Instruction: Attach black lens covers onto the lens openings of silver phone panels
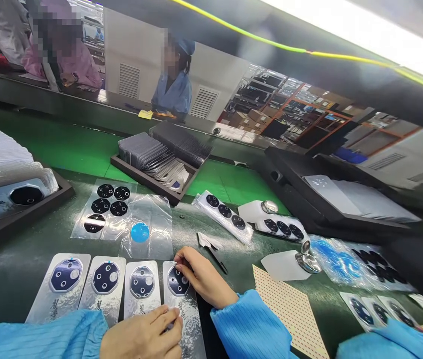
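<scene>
Four silvery, film-covered phone back panels lie in a row along the near edge, each with a dark octagonal camera plate. My right hand (204, 277) bends over the top of the rightmost panel (189, 326), thumb and forefinger pinched by its octagonal plate (174, 281). Whatever sits in that pinch is too small to make out. Low on the same panel rest the fingers of my left hand (142, 335), slightly bent and apart, its thumb hidden. Just left of them lies another panel (157, 299); two more panels (116, 311) (41, 311) stretch further left.
Clear film sheets (161, 212) carry black octagonal stickers and a blue disc. Dark trays of panels (176, 199) (65, 192) stand behind and left. Right are black tweezers (219, 262), white pump bottles (282, 264), a dotted sheet (290, 311) and another person's blue sleeve (394, 341).
</scene>
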### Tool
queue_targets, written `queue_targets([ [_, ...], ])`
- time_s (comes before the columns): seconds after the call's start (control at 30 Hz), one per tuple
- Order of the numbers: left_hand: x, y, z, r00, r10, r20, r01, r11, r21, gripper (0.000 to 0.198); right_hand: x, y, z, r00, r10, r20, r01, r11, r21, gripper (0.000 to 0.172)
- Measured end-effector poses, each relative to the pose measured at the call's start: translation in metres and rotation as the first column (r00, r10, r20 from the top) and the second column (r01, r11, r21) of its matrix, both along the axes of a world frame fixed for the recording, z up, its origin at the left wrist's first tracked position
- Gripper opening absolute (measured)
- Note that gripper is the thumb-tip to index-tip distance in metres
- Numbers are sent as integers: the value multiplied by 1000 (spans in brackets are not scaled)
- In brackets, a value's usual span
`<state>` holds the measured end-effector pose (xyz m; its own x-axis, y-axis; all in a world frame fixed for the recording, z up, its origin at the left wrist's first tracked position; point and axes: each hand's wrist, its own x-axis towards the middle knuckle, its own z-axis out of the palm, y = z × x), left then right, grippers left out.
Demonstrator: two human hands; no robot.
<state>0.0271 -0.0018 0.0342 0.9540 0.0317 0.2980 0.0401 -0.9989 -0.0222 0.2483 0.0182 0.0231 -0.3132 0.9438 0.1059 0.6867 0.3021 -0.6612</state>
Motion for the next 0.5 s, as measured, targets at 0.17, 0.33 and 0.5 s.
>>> queue_targets([
  [0.17, 2, -4, 3, 998, 36, -48, -38, 999, -31, 25, -1, 3, 3, 997, 53, 51, -55, 998, 43, 13],
  [0.33, 5, -6, 8, 990, 67, -121, -81, 989, -120, 33, -4, -12, -3, 990, 86, 112, -98, 990, 106, 18],
  [0.5, 2, -10, -4, 988, 92, -126, -119, 967, -226, 33, -5, -65, 12, 992, 86, 94, -94, 992, 86, 21],
])
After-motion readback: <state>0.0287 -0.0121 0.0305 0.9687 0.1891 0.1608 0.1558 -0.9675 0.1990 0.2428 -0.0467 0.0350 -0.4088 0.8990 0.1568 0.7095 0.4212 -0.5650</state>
